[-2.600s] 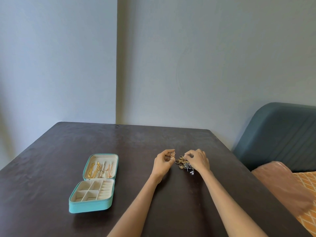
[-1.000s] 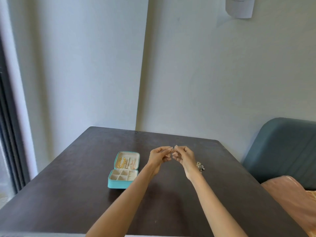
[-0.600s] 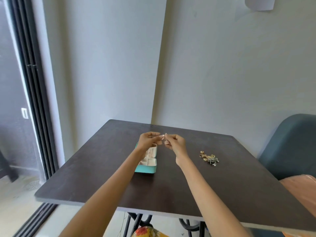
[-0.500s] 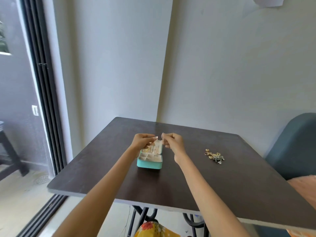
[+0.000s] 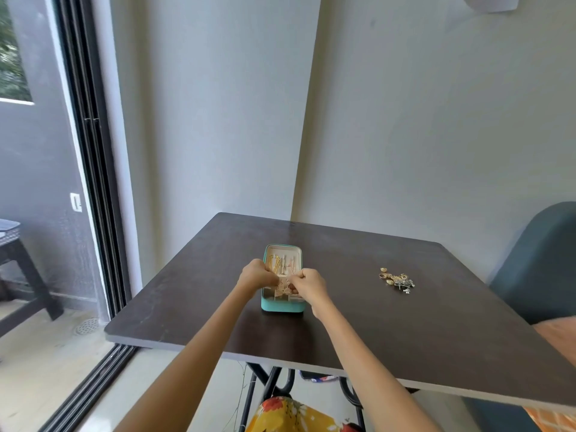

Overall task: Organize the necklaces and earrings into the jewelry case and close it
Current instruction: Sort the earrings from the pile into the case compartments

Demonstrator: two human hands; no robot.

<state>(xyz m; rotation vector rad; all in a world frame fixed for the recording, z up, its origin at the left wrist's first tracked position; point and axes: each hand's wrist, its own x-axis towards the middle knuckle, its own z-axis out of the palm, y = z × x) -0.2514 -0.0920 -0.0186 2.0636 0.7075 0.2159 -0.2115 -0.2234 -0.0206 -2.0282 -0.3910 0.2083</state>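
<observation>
Two hands meet over the open jewelry case, which lies on the dark counter a little left of its middle. The left hand and the right hand both have their fingers curled, knuckles toward the camera, and between their fingertips they pinch a small gold-pink earring that hangs just above the case's near, compartmented half. Which compartment it hangs over cannot be told, as the hands cover most of that half.

The case is teal outside and cream inside. Its lid half lies flat beyond the hands, toward the wall, and carries gold necklaces laid lengthwise along its lining. The near teal wall of the case shows below the two wrists.

Well apart from the case, to the right on the counter, sits a small heap of loose earrings, gold pieces at its left and silver ones at its right. Neither hand is near that heap.

Beyond the counter's right edge stands a blue-grey upholstered chair. To the left, a dark sliding door frame runs from floor to ceiling.
</observation>
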